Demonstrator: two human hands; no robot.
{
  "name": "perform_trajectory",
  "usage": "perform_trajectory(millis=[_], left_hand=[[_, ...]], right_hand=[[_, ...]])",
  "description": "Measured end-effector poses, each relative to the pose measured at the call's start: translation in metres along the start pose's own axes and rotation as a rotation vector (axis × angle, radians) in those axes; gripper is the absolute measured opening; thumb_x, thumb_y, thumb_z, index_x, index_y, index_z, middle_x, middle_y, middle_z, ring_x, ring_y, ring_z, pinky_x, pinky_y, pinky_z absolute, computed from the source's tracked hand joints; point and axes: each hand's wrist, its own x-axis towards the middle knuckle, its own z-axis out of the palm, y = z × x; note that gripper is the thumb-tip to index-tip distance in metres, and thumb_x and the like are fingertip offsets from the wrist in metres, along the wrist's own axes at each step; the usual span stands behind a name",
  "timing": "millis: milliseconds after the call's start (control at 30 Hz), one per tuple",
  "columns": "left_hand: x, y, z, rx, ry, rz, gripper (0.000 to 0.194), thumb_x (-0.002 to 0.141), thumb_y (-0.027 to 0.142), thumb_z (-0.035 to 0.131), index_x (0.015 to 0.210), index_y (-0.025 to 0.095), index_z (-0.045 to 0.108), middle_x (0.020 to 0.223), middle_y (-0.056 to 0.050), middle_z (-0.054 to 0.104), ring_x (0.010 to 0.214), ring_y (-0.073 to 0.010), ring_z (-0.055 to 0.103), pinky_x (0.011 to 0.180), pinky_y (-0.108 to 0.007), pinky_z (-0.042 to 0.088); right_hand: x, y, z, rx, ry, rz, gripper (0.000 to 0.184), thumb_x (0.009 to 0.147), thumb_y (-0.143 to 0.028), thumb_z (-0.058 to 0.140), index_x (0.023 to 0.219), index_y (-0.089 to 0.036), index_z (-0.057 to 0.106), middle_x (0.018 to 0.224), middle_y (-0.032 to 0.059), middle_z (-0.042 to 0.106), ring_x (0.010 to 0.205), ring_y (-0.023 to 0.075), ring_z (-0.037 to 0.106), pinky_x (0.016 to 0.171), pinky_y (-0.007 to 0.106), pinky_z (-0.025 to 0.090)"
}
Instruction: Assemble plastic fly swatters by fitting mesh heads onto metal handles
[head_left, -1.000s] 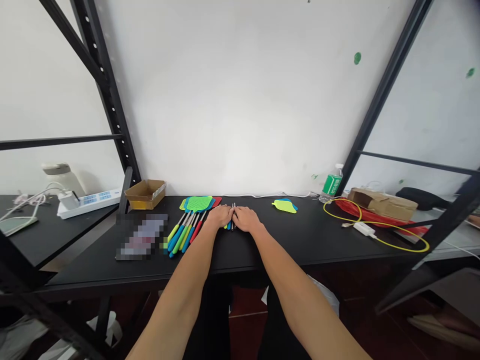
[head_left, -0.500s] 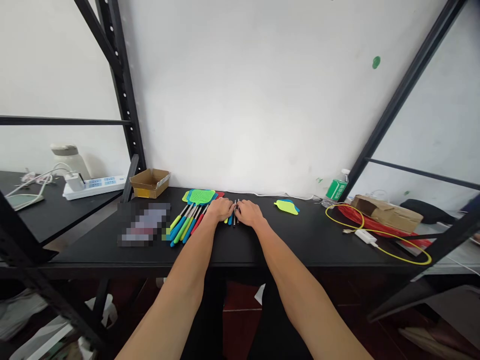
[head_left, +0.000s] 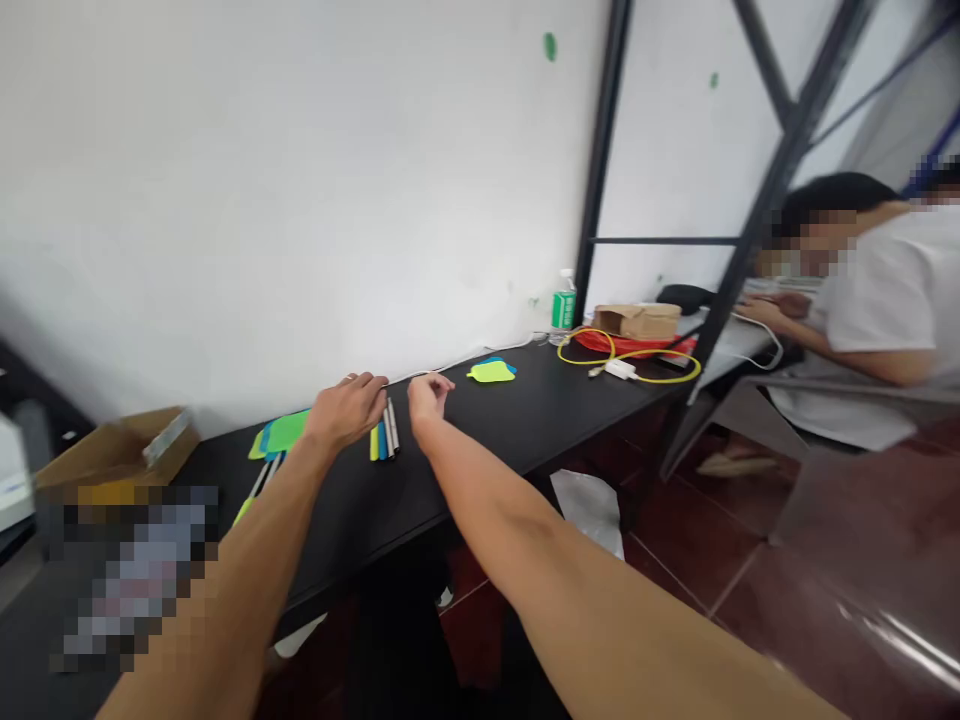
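White wall (head_left: 262, 200) is seen filling the upper left, crossed on the right by a black metal shelf frame (head_left: 772, 200). Red tiled floor (head_left: 712, 540) is shown at lower right. A seated person in a white shirt (head_left: 885, 290) is seen at far right, with their hands (head_left: 772, 315) resting on a pale surface. Along the wall runs a black desk (head_left: 480, 470), on which are placed a cardboard box (head_left: 116, 450), a pixelated object (head_left: 131, 570), a green-labelled bottle (head_left: 564, 305), a brown package (head_left: 637, 320), a red bag (head_left: 600, 343), a yellow cable (head_left: 628, 355) and a white charger (head_left: 619, 369). Green fly swatter heads (head_left: 281, 432) lie left of the hands, and leaf-shaped swatter heads (head_left: 491, 372) lie to the right. Fly swatter handles (head_left: 384, 437) are laid between the left hand (head_left: 345, 410) and right hand (head_left: 429, 395), just below both. Loosely curled fingers (head_left: 367, 382) are held on the left hand, and the right hand's fingers (head_left: 435, 385) are bunched; nothing is pinched by either.
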Motion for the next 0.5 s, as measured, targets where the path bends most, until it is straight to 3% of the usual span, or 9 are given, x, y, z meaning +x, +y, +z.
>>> perform_trajectory(millis=[100,167,333,433,500], left_hand=[[0.014,0.012,-0.021,-0.038,0.079,0.198,0.041,0.101,0.036,0.03,0.119,0.022,0.064,0.113,-0.01,0.07,0.104,-0.0296,0.063,0.073,-0.038,0.05],[0.014,0.025,-0.035,-0.114,0.103,0.321,0.04,0.101,0.038,0.031,0.112,0.024,0.067,0.109,-0.009,0.072,0.1,-0.0292,0.064,0.073,-0.039,0.051],[-0.025,0.075,-0.07,-0.48,0.074,0.533,0.033,0.097,0.035,0.041,0.109,0.028,0.071,0.11,-0.005,0.074,0.1,-0.0281,0.067,0.087,-0.043,0.054],[-0.051,0.112,-0.096,-0.748,0.004,0.593,0.036,0.097,0.028,0.042,0.124,0.023,0.066,0.122,-0.008,0.07,0.112,-0.0281,0.064,0.098,-0.043,0.051],[-0.06,0.135,-0.114,-0.894,-0.053,0.624,0.038,0.098,0.022,0.04,0.128,0.022,0.063,0.125,-0.009,0.069,0.114,-0.0264,0.063,0.1,-0.043,0.05]], right_hand=[[-0.014,-0.009,0.009,-0.996,-0.711,0.1,0.037,0.088,-0.017,0.036,0.091,-0.019,0.072,0.07,0.0037,0.07,0.068,0.0198,0.07,0.057,0.035,0.062],[-0.02,-0.016,0.016,-1.412,-1.128,0.107,0.03,0.086,-0.015,0.044,0.092,-0.021,0.073,0.077,0.0026,0.073,0.078,0.0179,0.072,0.06,0.03,0.063],[-0.016,-0.019,0.031,-1.774,-1.732,-0.069,0.024,0.09,-0.025,0.048,0.094,-0.025,0.072,0.1,0.0019,0.075,0.113,0.0165,0.066,0.085,0.032,0.061],[-0.009,-0.017,0.039,-1.935,-2.213,-0.373,0.036,0.095,-0.033,0.035,0.102,-0.023,0.069,0.115,0.0059,0.071,0.126,0.0185,0.057,0.099,0.04,0.055],[-0.005,-0.015,0.043,-1.973,-2.414,-0.55,0.043,0.095,-0.034,0.029,0.108,-0.022,0.068,0.117,0.0081,0.07,0.13,0.021,0.053,0.101,0.046,0.053]])
